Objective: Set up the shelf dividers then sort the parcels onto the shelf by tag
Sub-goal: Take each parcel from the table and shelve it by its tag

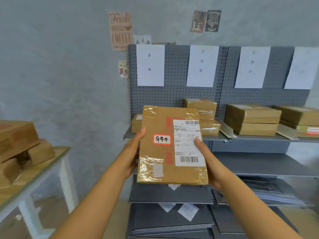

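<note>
I hold a flat brown cardboard parcel upright in front of the grey shelf. It bears a red-bordered handwritten tag and a white shipping label with barcodes. My left hand grips its left edge, thumb on the front. My right hand grips the right edge, thumb lying on the shipping label. White paper signs hang on the pegboard back. Stacks of parcels sit on the shelf, with pale dividers between them.
A glass-topped table at the left carries several more brown parcels. Lower grey shelves and stacked grey boards with small white packets lie below. Posters hang on the grey wall.
</note>
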The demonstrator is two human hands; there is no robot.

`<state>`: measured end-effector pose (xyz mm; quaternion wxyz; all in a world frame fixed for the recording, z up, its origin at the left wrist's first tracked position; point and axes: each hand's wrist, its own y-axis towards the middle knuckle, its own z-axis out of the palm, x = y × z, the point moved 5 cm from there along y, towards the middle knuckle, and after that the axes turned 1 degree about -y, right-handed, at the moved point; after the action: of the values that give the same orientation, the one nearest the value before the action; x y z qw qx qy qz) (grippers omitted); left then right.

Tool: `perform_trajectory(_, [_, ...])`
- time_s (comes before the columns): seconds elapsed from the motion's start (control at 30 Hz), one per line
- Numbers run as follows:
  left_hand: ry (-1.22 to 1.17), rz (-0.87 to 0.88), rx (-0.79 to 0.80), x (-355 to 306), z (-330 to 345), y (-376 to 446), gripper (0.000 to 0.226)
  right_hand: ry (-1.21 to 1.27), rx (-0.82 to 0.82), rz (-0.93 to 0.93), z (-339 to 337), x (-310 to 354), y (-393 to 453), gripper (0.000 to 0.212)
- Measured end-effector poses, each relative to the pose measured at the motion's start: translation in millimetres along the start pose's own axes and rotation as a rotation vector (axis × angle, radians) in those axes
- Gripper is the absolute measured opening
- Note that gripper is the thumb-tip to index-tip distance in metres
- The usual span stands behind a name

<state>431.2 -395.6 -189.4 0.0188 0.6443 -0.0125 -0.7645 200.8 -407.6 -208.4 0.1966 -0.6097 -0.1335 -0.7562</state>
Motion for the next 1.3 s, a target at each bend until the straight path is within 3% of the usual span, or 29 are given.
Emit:
perform_trajectory(0.1, [-0.04, 0.014, -0.013, 7.0, 31.3, 17.9, 0.053, 0.013, 0.003, 0.03, -35.7, 6.6, -0.2, 0.063])
perform_trajectory(0.23, [-0.111, -0.008, -0.138, 9.4, 34.9, 43.3, 0.071, -0.004, -0.021, -0.005, -55.4, 12.0, 25.8, 0.056])
perform_trajectory(0.4, [-0.154, 0.043, -0.312, -1.8, 6.6, 78.7, 0.045, 0.113, -0.132, -0.052, -51.0, 10.0, 90.4, 0.053])
perform_trajectory(0.53, [-0.209, 0.092, -0.37, -9.9, -24.2, 124.3, 0.042, 0.203, -0.248, -0.071, -30.4, 4.2, 157.8, 0.062])
perform_trajectory(0.67, [-0.244, 0.046, -0.292, -12.9, -46.7, 175.0, 0.075, 0.228, -0.243, -0.074, -11.9, 11.1, 223.8, 0.088])
perform_trajectory(0.8, [-0.221, -0.055, -0.173, -8.2, -78.1, 225.7, 0.125, 0.142, -0.277, -0.136, -24.7, 34.2, 277.0, 0.073])
perform_trajectory(1.03, [-0.041, 0.057, -0.097, -26.7, -112.8, 305.5, 0.13, 0.178, -0.24, -0.163, -49.3, 39.3, 368.4, 0.058])
perform_trajectory(1.17, [0.004, 0.107, -0.204, -47.0, -119.9, 354.9, 0.112, 0.177, -0.209, -0.191, -73.0, 51.3, 420.6, 0.057])
perform_trajectory(1.3, [0.031, 0.168, -0.35, -55.8, -132.3, 406.8, 0.114, 0.091, -0.215, -0.186, -98.5, 70.2, 469.0, 0.054])
